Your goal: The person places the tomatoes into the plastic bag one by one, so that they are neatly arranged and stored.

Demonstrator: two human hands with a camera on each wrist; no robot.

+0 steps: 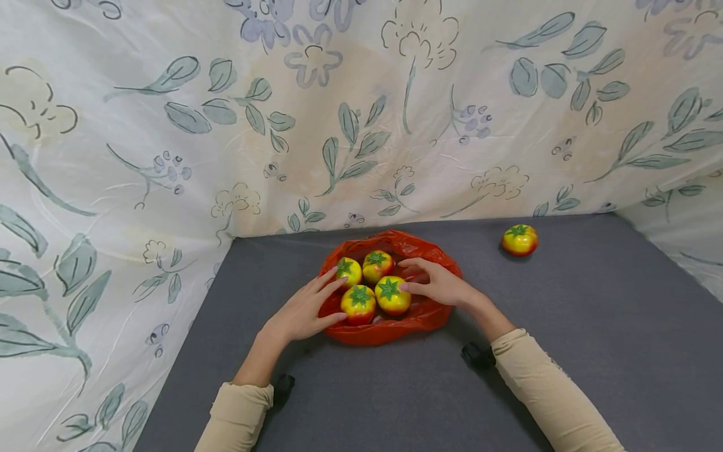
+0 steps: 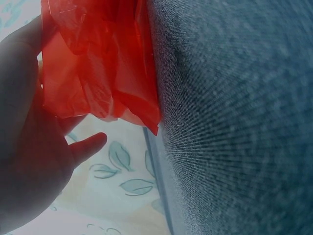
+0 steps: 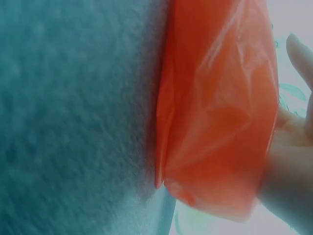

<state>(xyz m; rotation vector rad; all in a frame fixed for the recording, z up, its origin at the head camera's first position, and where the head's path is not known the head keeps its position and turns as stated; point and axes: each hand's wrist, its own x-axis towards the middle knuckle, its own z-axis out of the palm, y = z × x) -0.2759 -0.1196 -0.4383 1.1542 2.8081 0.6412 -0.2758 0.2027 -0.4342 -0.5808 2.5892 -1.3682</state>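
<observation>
A red plastic bag (image 1: 390,334) lies with its mouth wide and its rim spread round on the table. Inside sit several shiny yellow-and-red tomato-like fruits (image 1: 393,301), each with a green star-shaped top. From the left, my left hand (image 1: 305,309) reaches over the rim with fingers spread, fingertips right at the left fruits. Opposite it, my right hand (image 1: 437,284) extends over the right rim, its thumb at the near right fruit and its fingers gently bent. In both wrist views the bag's thin wall (image 2: 98,63) hides part of each hand.
Another such fruit (image 1: 519,240) stands alone on the dark grey tabletop (image 1: 593,326), at the back right. A floral cloth (image 1: 361,113) hangs behind the table and along its sides. Dark wrist devices (image 1: 477,355) sit beneath the beige sleeves.
</observation>
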